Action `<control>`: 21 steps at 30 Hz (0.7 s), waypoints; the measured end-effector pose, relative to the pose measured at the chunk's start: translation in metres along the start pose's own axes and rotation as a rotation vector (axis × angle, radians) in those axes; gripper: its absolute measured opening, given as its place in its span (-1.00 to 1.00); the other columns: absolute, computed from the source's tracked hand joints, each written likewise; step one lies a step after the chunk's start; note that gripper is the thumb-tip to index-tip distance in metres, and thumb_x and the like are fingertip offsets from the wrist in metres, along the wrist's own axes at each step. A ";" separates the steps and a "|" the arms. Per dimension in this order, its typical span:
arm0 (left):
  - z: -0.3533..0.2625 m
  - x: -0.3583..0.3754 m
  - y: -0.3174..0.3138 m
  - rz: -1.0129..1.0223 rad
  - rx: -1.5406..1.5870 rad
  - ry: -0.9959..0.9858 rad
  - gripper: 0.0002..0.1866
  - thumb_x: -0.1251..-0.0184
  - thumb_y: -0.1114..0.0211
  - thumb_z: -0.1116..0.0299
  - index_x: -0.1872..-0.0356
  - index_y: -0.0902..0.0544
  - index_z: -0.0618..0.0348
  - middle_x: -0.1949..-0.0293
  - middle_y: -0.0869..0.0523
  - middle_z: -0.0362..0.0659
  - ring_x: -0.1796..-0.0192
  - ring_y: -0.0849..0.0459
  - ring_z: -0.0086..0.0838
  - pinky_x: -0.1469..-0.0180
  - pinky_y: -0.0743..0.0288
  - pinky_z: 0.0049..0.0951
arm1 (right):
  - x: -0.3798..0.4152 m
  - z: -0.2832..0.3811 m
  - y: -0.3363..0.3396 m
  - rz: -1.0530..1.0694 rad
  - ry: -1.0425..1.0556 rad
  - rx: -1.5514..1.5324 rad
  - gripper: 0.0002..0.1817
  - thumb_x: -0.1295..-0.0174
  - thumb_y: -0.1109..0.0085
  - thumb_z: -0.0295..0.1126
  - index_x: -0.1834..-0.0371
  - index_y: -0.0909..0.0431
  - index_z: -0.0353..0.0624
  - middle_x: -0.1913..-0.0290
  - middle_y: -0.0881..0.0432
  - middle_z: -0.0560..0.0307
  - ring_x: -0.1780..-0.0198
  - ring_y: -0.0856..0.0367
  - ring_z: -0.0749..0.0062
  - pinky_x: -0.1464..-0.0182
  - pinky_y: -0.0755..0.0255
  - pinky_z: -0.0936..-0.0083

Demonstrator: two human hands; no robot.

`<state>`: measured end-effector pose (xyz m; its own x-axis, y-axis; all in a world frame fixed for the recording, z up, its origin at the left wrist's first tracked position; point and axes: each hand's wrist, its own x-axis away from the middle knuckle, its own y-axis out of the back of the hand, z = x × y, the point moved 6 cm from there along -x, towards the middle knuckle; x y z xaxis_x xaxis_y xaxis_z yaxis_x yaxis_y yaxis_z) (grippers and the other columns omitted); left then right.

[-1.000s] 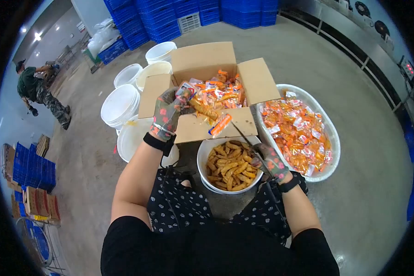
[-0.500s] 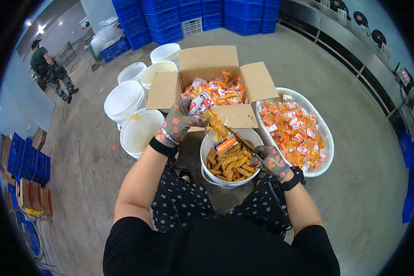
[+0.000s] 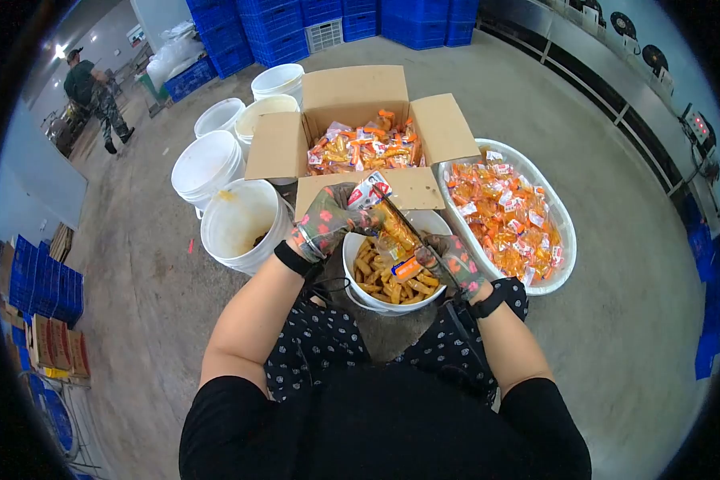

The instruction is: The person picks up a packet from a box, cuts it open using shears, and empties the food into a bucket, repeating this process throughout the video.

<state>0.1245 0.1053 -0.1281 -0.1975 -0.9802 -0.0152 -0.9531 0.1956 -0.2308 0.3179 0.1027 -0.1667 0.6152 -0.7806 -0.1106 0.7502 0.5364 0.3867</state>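
Observation:
My left hand [image 3: 328, 222], in a patterned glove, is closed on the top of a clear plastic packet [image 3: 394, 240]. The packet has a white-and-red label at the top, an orange one lower down, and brownish food inside. My right hand [image 3: 454, 262], also gloved, is closed around a long thin dark tool [image 3: 404, 218]; its far end lies against the packet, and I cannot tell its kind. Below both hands stands a white bucket [image 3: 349, 268] holding brown food strips [image 3: 382, 284].
Behind the bucket, an open cardboard box [image 3: 356, 86] holds filled packets. A white oval tub [image 3: 570, 240] of packets stands at right. Several white buckets [image 3: 210, 166] stand at left. Blue crates [image 3: 268, 32] are stacked at the back. A person [image 3: 94, 96] is at far left.
My right hand has moved up and left, bringing the dark tool along the upper part of the packet. The view has shifted slightly, and the person at far left has changed stance.

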 end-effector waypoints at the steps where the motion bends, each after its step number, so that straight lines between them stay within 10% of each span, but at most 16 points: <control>1: 0.001 0.000 0.000 0.002 0.001 0.005 -0.67 0.00 -0.20 0.57 0.12 -0.49 0.36 0.34 -0.64 -0.11 0.43 -0.59 -0.60 0.43 -0.46 -0.73 | -0.002 0.000 0.000 -0.001 -0.005 -0.003 -0.68 -0.04 -0.20 -0.30 0.21 -0.50 -0.30 0.26 -0.60 0.03 0.21 -0.55 0.36 0.12 -0.40 0.50; 13: 0.069 -0.027 0.032 0.213 0.702 0.290 -0.65 -0.05 -0.07 0.68 0.07 -0.38 0.50 0.26 -0.57 0.16 0.45 -0.56 -0.52 0.41 -0.52 -0.65 | 0.005 -0.022 0.018 0.081 0.029 0.242 -0.57 -0.06 -0.13 -0.09 0.23 -0.54 -0.29 0.18 -0.59 -0.02 0.16 -0.55 0.27 0.07 -0.38 0.45; 15: 0.067 -0.029 0.051 -0.039 -0.260 0.097 -0.71 0.00 -0.10 0.70 0.16 -0.46 0.49 0.25 -0.60 0.08 0.39 -0.58 -0.52 0.35 -0.52 -0.56 | 0.018 -0.052 0.039 0.160 -0.164 0.376 -0.60 -0.05 -0.15 -0.14 0.22 -0.54 -0.28 0.18 -0.59 0.00 0.19 -0.57 0.30 0.10 -0.42 0.46; 19: 0.087 -0.039 0.043 0.043 -0.247 -0.013 -0.70 -0.02 -0.17 0.44 0.16 -0.51 0.31 0.33 -0.61 0.03 0.40 -0.58 -0.27 0.39 -0.47 -0.50 | 0.027 -0.042 0.057 -0.071 -0.376 -0.001 -0.48 0.03 -0.26 -0.18 0.07 -0.43 -0.33 0.15 -0.57 -0.05 0.16 -0.57 0.27 0.08 -0.43 0.46; 21: 0.077 -0.046 0.016 0.083 -1.020 -0.089 -0.75 0.04 -0.17 0.48 0.25 -0.58 0.20 0.37 -0.63 0.04 0.33 -0.61 -0.20 0.31 -0.47 -0.40 | 0.013 -0.013 0.058 -0.246 -0.205 0.190 -0.38 0.10 -0.31 -0.14 0.04 -0.39 -0.37 0.15 -0.56 -0.08 0.11 -0.54 0.23 0.07 -0.41 0.41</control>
<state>0.1358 0.1507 -0.2056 -0.2933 -0.9531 -0.0751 -0.6862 0.1552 0.7106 0.3728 0.1280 -0.1572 0.3459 -0.9373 -0.0431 0.7995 0.2704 0.5363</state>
